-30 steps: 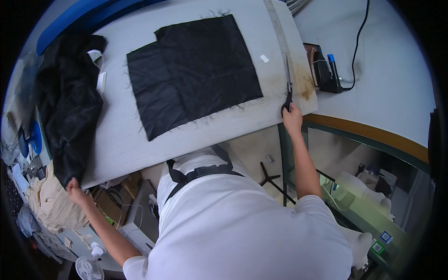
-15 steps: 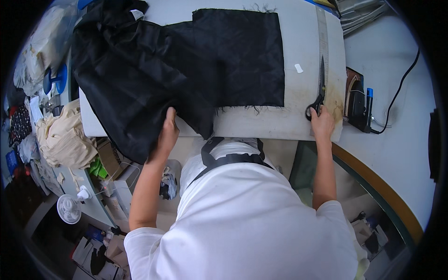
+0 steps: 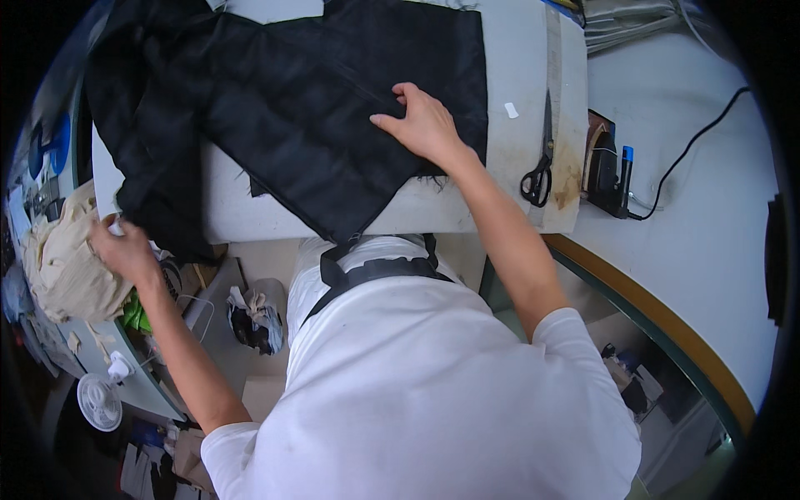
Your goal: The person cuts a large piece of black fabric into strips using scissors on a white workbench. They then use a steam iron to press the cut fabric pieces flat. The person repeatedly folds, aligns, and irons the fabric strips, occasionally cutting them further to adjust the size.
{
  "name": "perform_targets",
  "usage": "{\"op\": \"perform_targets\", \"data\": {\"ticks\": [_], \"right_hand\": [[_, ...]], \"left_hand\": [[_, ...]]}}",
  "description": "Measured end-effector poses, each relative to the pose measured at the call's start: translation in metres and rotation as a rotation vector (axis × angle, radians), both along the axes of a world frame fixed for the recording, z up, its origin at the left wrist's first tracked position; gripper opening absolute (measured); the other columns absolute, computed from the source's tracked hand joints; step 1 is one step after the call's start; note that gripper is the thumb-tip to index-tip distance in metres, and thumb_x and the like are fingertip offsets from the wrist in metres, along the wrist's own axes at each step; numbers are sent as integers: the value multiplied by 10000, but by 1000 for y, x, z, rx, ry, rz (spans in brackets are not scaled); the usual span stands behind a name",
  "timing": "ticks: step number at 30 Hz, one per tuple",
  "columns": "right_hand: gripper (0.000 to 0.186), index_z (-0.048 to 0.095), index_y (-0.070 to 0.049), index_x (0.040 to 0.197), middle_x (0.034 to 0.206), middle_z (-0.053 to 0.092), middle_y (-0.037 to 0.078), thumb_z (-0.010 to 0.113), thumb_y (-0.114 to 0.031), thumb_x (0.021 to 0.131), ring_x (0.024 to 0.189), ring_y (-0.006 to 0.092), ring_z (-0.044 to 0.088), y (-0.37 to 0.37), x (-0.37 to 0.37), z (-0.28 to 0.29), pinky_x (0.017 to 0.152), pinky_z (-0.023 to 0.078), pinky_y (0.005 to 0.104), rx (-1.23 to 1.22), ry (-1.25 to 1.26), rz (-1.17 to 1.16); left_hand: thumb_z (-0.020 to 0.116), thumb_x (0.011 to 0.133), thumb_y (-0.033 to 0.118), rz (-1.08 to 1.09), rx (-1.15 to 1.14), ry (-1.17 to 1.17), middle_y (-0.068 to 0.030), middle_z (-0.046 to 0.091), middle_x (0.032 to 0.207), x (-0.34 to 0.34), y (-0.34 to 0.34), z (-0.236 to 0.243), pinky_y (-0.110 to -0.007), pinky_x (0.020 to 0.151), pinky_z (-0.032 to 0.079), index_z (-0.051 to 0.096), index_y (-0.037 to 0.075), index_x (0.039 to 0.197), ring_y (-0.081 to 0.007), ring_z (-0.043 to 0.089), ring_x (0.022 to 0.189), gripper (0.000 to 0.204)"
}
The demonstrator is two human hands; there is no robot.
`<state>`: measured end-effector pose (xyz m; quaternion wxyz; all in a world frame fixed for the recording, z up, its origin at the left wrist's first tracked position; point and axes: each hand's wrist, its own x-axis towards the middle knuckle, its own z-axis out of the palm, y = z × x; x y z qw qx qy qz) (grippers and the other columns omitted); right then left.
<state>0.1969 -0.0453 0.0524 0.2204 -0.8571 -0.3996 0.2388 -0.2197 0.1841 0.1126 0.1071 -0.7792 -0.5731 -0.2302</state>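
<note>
1. Right hand [image 3: 421, 125]: thumb and fingers spread well apart, back of the hand facing up. It is positioned over the dark cloth; whether the fingertips press on it cannot be determined.
2. Left hand [image 3: 127, 250]: fingers bent, slightly blurred, at the lower left edge of the large black cloth [image 3: 275, 92]. It appears in front of the cream cloth [image 3: 62, 271]. Whether it grips any fabric cannot be told.
3. The large black cloth lies across the white work board [image 3: 417, 212], with one corner reaching the near edge by the person's waist and its left part hanging over that edge.
4. The black cut piece [image 3: 433, 58], with frayed edges, lies on the board, partly beneath the large cloth. A frayed corner shows below the large cloth's lower edge.
5. Scissors [image 3: 537, 179] with black handles lie right of the cloth, blades pointing away from the person, along a clear ruler [image 3: 554, 50]. A small white tag [image 3: 511, 110] lies between cloth and scissors.
6. Container [image 3: 274, 293]: pale grey, below the board, holding crumpled dark and light fabric.
7. Brown carton [image 3: 206, 273]: mostly hidden; contents cannot be seen. A bright green item [image 3: 135, 313] shows beside the left forearm.
</note>
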Motion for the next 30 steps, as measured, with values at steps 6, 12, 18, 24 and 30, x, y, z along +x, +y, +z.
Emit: {"op": "perform_targets", "data": {"ticks": [6,12,18,24,30], "right_hand": [[449,688,24,1111,1008,720,180,749,-278,786,893,328,693,41,23,-2,836,540,386,-251,392,218],[276,679,36,1046,936,718,67,716,-192,895,782,123,685,24,17,29,738,562,254,38,1086,-51],[389,620,69,1173,1075,695,120,706,-204,909,915,201,686,1,38,37,813,565,265,276,1145,-176],[398,627,39,1175,1026,710,84,717,-249,916,884,148,691,-26,92,56,788,567,255,436,842,-237],[491,640,39,1214,1004,713,71,801,-237,841,930,128,660,-69,113,6,870,497,250,271,569,-178]], "left_hand": [[672,938,155,27,-1071,-556,-128,724,955,55,-128,-41,-344,832,538,687,-28,1072,-214,695,890,227],[709,907,147,328,-1841,-1563,-157,686,1061,127,-184,-72,-344,852,580,576,-66,1226,-245,695,899,407],[713,869,98,167,-1834,-1748,-212,657,1202,160,-141,-39,-415,972,548,547,-64,1272,-326,666,1088,465],[742,893,181,-370,-1513,-1091,-129,689,1098,244,-76,-4,-316,941,531,601,-41,1183,-211,682,949,391],[679,934,105,-442,-1380,-981,-126,693,1108,281,-79,-73,-307,951,516,616,-49,1200,-205,671,975,313]]}}
